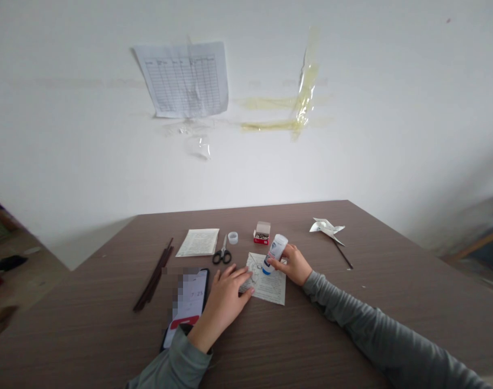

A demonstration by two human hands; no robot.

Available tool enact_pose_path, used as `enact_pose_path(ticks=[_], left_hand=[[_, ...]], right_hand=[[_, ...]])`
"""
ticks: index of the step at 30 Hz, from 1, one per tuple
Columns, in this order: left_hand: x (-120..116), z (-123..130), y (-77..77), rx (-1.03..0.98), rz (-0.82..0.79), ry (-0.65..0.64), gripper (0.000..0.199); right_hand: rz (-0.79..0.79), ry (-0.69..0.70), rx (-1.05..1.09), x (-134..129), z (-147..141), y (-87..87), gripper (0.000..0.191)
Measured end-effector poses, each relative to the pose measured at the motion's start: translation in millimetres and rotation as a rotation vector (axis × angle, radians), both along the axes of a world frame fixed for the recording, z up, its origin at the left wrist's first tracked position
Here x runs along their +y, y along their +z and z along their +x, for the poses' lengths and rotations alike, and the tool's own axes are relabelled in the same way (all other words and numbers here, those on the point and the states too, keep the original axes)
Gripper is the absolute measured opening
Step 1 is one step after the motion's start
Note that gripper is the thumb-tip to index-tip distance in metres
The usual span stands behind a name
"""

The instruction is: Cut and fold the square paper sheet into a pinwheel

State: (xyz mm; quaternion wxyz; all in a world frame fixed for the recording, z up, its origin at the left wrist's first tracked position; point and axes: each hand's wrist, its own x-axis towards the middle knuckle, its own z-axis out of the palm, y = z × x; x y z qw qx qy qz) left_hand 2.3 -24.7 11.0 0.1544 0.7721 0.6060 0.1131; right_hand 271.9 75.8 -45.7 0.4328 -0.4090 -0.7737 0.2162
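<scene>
A square of printed paper lies on the table in front of me. My left hand rests on its left edge, fingers stretched out and apart. Wrapped round a white glue bottle with a blue tip is my right hand. The bottle is tilted with its blue end down at the paper; whether glue is coming out I cannot tell. Just beyond the paper stands an open red box of small metal pieces. Scissors with black handles and a round translucent cap are to its left.
A paper stack and several dark sticks lie on the left. A phone is beside my left forearm. On the right lies a paper pinwheel on a stick. The table meets a white wall at the back.
</scene>
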Motion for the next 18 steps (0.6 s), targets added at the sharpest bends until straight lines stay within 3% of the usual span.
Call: enact_pose_path(ticks=[7,18], left_hand=[[-1.4,1.7,3.8,0.002,0.015,0.015,0.052],[-3.4,4.3,11.6,0.048,-0.012,0.014,0.052]], right_hand=[[0.064,-0.022,-0.065,1.4,-2.2,-6.6,0.023],[0.105,-0.024,-0.173,-6.0,-6.3,2.5,0.023]])
